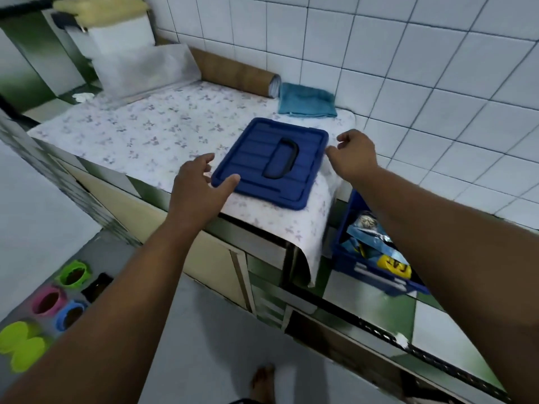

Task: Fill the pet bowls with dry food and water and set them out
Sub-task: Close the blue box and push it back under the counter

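White tiled walls (408,68) close in a narrow corner where a bench (96,170) runs away from the person, covered by a flowered cloth (131,135) that hangs over its near end.

Between the two hands lies a blue lid (256,158), flat on the cloth with its recessed handle up. The left hand (198,185) is spread and relaxed, thumb at or just over the lid's near corner; whether it touches cannot be told. The right hand (355,154) hovers just beside the lid's far right edge, fingers loosely curled and holding nothing.

Below the right forearm an open blue bin (350,258) sits lower than the bench, with food bags (367,237) inside.

Down on the floor (204,345), under and left of the left forearm, the bowls stand close together: a green bowl (73,275), a pink bowl (48,300) and a blue bowl (70,314) each show something dark inside, likely dry food, though blur makes this uncertain. A black dish (96,287) lies just beside them, and a lime double bowl (22,345) looks empty.

So the feeding seems partly done: the bin is uncovered and some bowls look filled. No water is visible, and the last bowl and the setting out appear to remain.

Beyond the hands, against the wall, lie a folded teal towel (306,102) and a brown cardboard roll (236,71).
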A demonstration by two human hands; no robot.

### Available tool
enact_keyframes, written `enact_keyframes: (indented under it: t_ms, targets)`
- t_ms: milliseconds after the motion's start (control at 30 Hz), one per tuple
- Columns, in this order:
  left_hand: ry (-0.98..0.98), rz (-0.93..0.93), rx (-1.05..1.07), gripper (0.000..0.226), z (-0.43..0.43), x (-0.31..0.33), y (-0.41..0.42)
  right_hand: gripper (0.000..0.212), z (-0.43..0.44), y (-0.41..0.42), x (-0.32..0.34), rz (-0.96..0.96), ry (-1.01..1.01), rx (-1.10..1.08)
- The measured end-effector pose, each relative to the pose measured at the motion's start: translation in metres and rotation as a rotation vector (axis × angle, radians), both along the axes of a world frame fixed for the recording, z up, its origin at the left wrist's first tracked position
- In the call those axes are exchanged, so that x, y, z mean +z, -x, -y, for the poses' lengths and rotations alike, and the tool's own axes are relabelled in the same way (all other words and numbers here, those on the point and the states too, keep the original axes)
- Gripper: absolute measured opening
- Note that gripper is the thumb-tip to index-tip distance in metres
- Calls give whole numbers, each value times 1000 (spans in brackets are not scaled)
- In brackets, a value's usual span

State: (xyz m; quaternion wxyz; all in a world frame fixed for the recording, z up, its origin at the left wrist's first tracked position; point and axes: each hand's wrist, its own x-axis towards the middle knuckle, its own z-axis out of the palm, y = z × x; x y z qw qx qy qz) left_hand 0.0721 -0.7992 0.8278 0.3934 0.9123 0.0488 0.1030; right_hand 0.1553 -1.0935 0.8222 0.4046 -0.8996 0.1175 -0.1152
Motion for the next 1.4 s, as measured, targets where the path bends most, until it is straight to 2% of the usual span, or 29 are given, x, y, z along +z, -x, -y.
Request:
enact_keyframes:
  t_ms: [100,267,367,433,533,667,867,1000,1167,1400]
  targets:
    - [-80,-99,28,78,-10,-8,-16,49,-13,-30,3,-62,63,-24]
    - [-129,-177,28,72,-10,-8,-31,61,-21,-61,4,-192,90,3]
    - [-118,-183,30,61,-3,0,-30,61,-18,-67,3,-234,79,25]
    - [-94,-195,34,56,1,1,-29,56,-17,-68,3,-222,59,25]
    - [-63,-214,57,63,5,2,-29,45,-17,-66,2,-214,60,44]
    - [8,-209,68,66,27,-1,-26,43,0,-61,-1,-191,-1,-2]
    - [-12,-232,59,78,51,-9,-25,42,28,-52,-11,-161,-151,-32]
    - [-56,-231,56,60,63,-8,-25,53,38,-48,-15,-158,-228,-46]
    - [200,-237,84,38,82,-2,-23,62,69,-42,-21,-139,-315,-88]
    - [320,-218,-38,35,137,-8,-14,62,138,-5,-23,-142,-322,-174]
